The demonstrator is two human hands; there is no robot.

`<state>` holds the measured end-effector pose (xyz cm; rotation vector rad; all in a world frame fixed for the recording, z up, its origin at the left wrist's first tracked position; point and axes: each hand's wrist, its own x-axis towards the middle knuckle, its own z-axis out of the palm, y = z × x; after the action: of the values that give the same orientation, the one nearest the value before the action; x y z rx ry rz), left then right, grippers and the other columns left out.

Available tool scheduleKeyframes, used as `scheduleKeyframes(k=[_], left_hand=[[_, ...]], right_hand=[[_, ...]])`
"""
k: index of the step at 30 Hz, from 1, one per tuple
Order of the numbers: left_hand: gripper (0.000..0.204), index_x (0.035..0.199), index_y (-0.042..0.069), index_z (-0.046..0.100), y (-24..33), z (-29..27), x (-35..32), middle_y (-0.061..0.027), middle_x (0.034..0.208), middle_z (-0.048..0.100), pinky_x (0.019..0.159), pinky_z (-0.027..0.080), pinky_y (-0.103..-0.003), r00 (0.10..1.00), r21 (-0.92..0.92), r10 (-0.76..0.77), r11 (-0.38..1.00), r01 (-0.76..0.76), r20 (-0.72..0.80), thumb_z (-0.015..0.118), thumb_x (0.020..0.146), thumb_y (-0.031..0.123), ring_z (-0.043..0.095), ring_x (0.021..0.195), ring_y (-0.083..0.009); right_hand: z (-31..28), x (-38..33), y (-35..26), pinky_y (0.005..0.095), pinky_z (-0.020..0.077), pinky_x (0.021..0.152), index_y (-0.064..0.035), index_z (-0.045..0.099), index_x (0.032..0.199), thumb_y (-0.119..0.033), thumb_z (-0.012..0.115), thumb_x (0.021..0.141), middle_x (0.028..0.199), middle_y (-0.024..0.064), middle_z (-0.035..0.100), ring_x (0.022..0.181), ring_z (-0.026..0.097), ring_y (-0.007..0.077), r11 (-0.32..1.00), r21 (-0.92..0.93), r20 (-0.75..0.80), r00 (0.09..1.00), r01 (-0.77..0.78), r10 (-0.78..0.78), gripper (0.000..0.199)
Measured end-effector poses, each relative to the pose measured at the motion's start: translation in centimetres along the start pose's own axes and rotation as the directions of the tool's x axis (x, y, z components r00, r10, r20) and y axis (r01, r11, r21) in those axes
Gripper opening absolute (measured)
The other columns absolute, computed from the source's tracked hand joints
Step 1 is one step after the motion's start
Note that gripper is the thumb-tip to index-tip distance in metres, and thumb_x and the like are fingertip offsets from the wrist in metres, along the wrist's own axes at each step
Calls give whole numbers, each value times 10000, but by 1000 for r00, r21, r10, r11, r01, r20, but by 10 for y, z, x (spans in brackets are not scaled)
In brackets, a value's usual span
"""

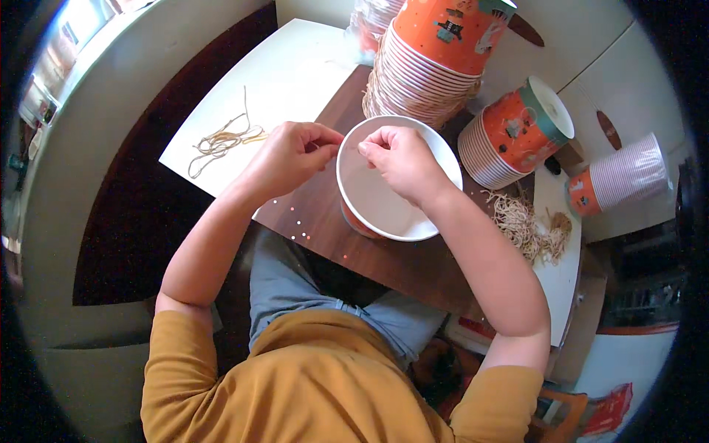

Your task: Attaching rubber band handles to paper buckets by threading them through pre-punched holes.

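Note:
A paper bucket (395, 214), white inside and orange outside, stands in front of me with its mouth tilted toward me. At its left rim my left hand (295, 155) is closed, thumb and forefinger brought together against the edge. My right hand (408, 161) reaches over the mouth from the right, its fingers curled into a pinch by the inner wall. What either pinch holds is too small to make out. To the left of my left hand lie several loose beige cords (221, 142) on a white surface.
A tall stack of orange paper buckets (432, 66) rises behind the bucket. A shorter stack (509, 136) leans at its right, with a plastic-wrapped stack (624, 173) beyond. Tangled cords (517, 225) lie near my right forearm. Small white dots scatter across the brown board (317, 221).

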<state>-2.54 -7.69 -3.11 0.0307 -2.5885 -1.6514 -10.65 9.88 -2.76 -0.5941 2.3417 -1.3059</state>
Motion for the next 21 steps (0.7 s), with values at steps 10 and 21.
scheduleKeyframes(k=[10,21], left_hand=[[196,1027,-52,661,-7,1,5,-37,806,663,671,506,-232,1000,-54,8,999,-6,30,566,880,36,592,712,-75],[162,762,-35,636,17,24,-15,-218,651,594,582,500,-394,986,269,151,955,-128,-66,605,783,123,622,618,-358]], right_hand=[[10,8,3,355,510,701,9,662,848,-177,625,854,811,146,683,758,658,213,1000,17,6,1000,-22,22,189],[-6,-13,-6,240,457,656,0,645,839,-147,580,906,755,22,624,708,554,81,999,-25,192,980,-43,47,174]])
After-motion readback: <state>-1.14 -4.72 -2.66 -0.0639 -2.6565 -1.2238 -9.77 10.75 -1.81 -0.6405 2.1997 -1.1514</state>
